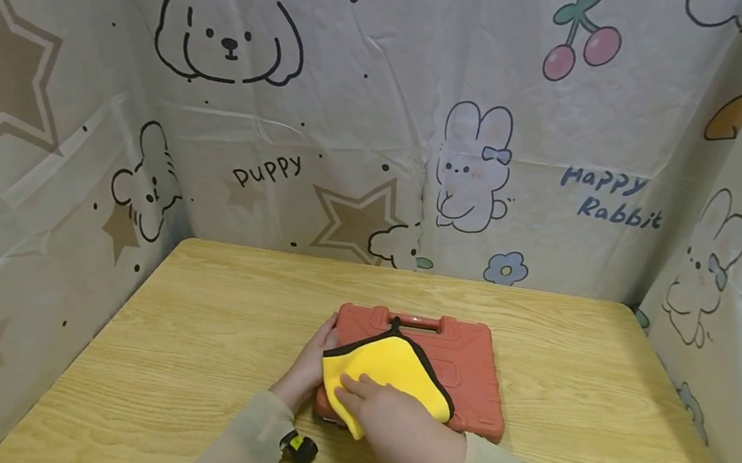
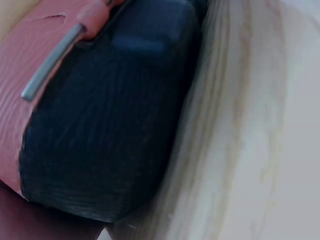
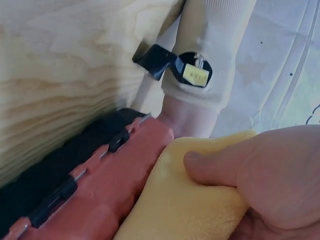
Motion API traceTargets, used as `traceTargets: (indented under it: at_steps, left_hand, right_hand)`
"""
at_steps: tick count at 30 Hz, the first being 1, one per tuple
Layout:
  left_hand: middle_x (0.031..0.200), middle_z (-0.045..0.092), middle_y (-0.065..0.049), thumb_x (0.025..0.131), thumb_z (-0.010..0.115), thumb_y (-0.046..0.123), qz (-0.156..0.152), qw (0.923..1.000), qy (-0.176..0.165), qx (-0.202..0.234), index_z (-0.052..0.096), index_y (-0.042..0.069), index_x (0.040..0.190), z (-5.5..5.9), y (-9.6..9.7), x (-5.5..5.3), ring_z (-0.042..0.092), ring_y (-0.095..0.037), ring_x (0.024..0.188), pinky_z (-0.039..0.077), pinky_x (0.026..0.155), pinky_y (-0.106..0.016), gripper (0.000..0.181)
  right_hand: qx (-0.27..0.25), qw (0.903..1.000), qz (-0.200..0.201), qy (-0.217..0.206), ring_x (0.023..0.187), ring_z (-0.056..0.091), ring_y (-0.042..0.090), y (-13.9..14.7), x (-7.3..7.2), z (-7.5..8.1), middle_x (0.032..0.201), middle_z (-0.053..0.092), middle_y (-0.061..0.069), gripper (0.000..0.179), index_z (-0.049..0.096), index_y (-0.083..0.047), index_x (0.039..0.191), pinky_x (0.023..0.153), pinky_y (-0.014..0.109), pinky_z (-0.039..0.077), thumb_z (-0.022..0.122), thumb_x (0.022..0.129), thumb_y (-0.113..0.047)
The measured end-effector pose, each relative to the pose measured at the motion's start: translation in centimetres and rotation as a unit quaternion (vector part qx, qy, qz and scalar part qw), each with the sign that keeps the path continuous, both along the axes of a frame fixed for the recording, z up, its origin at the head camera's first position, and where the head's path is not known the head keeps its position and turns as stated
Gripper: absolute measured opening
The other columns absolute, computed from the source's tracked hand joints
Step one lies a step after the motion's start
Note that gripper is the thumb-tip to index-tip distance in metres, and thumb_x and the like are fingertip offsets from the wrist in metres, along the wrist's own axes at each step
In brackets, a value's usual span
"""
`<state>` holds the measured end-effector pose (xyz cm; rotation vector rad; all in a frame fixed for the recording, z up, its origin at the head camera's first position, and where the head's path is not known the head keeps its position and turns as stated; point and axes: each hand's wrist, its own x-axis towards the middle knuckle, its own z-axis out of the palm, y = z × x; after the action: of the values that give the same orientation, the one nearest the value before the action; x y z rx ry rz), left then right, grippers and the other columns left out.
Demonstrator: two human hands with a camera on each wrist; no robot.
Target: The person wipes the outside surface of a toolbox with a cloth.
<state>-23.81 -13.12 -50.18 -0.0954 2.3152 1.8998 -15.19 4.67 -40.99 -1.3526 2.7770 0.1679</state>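
A red case (image 1: 475,370) with a black lower half (image 2: 100,130) lies flat on the table, its handle toward the back. My left hand (image 1: 314,357) rests along the case's left side, steadying it with its fingers pointing away from me; its thumb is hidden. Spread over the case's front left part is a yellow cloth (image 1: 389,359) with black edging. My right hand (image 1: 398,427) presses on that cloth with its fingers laid out. In the right wrist view, the thumb (image 3: 212,170) lies against the cloth near the case's front edge.
The wooden table (image 1: 220,305) extends around the case on all sides. Printed fabric (image 1: 330,116) hangs behind it and along both sides. A black wrist-camera mount (image 1: 300,447) sits on the left sleeve. Dark latches and metal pins (image 3: 60,195) line the case's front.
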Motion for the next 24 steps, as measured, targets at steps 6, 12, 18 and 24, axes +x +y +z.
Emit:
traceTargets:
  at_steps: [6,12,18,24]
  left_hand:
    - [0.168,0.024,-0.024,0.115,0.029,0.027,0.013,0.9997,0.0,-0.02,0.018,0.007,0.165,-0.1,0.2,-0.1,0.018,-0.046,0.156,0.016,0.126,-0.064,0.056]
    - [0.169,0.024,-0.021,0.115,0.027,0.027,0.02,0.9991,-0.009,-0.037,0.019,0.008,0.166,0.0,0.3,-0.3,0.018,-0.043,0.157,0.015,0.126,-0.063,0.055]
    - [0.17,0.022,-0.019,0.115,0.027,0.03,0.016,0.9989,-0.022,-0.038,0.017,0.01,0.166,0.1,0.3,-0.6,0.019,-0.04,0.157,0.018,0.127,-0.061,0.056]
    - [0.17,0.022,-0.019,0.115,0.027,0.03,0.018,0.9987,-0.02,-0.044,0.018,0.01,0.166,0.1,0.2,-0.6,0.019,-0.04,0.157,0.017,0.127,-0.061,0.056]
  right_hand:
    - [-0.02,0.9982,-0.034,-0.045,0.139,0.056,0.021,0.2,-1.1,0.2,0.156,0.053,0.0,0.056,0.055,-0.018,0.15,0.099,0.029,0.057,0.064,0.098,0.0]
    - [-0.041,0.9968,-0.043,-0.053,0.136,0.058,0.021,0.3,-2.7,0.2,0.154,0.055,0.005,0.051,0.057,-0.013,0.148,0.095,0.027,0.058,0.065,0.099,-0.003]
    - [-0.054,0.9924,-0.08,-0.076,0.14,0.055,0.023,0.2,-4.8,0.2,0.155,0.054,0.006,0.047,0.055,-0.011,0.15,0.109,0.035,0.052,0.059,0.103,-0.003]
    - [-0.058,0.9885,-0.107,-0.09,0.142,0.052,0.021,-0.3,-6.6,0.3,0.154,0.055,0.004,0.044,0.056,-0.011,0.15,0.117,0.036,0.044,0.055,0.106,-0.009]
